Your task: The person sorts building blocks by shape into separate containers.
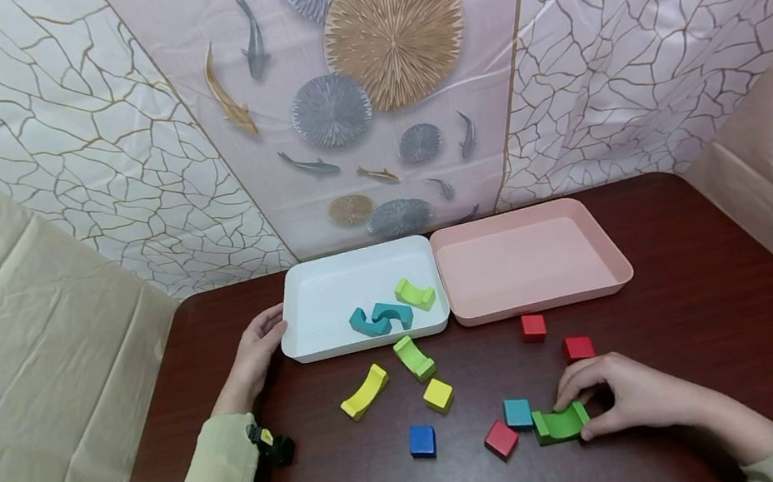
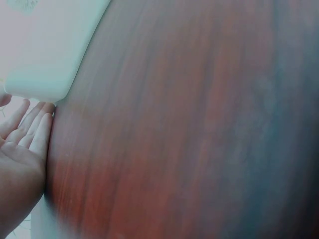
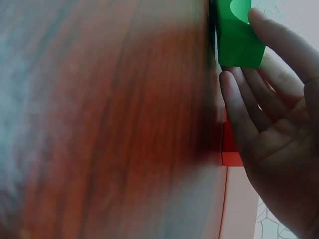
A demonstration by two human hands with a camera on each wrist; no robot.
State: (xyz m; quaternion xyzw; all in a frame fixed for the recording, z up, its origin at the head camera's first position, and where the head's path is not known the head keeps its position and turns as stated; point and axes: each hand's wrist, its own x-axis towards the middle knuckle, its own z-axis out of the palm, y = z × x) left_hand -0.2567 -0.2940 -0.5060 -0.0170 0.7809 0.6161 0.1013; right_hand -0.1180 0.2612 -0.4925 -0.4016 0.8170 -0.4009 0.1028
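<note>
At the right front, my right hand (image 1: 634, 391) pinches a green curved block (image 1: 562, 425) by its right end, thumb on the near side and fingers behind. In the right wrist view the thumb lies against this block (image 3: 241, 45). A teal cube (image 1: 517, 414) sits just left of it, with a red cube (image 1: 501, 439) in front. My left hand (image 1: 256, 354) rests at the left edge of the white tray (image 1: 319, 294), its fingers fairly straight in the left wrist view. Two teal curved blocks (image 1: 392, 314) and a lime one (image 1: 415, 294) lie in that tray.
A pink tray (image 1: 525, 253) adjoins the white one on the right. Before the trays lie a lime curved block (image 1: 415, 357), a yellow curved block (image 1: 365, 392), a yellow cube (image 1: 438, 395), a blue cube (image 1: 422, 441) and two red cubes, one (image 1: 533, 327) by the pink tray.
</note>
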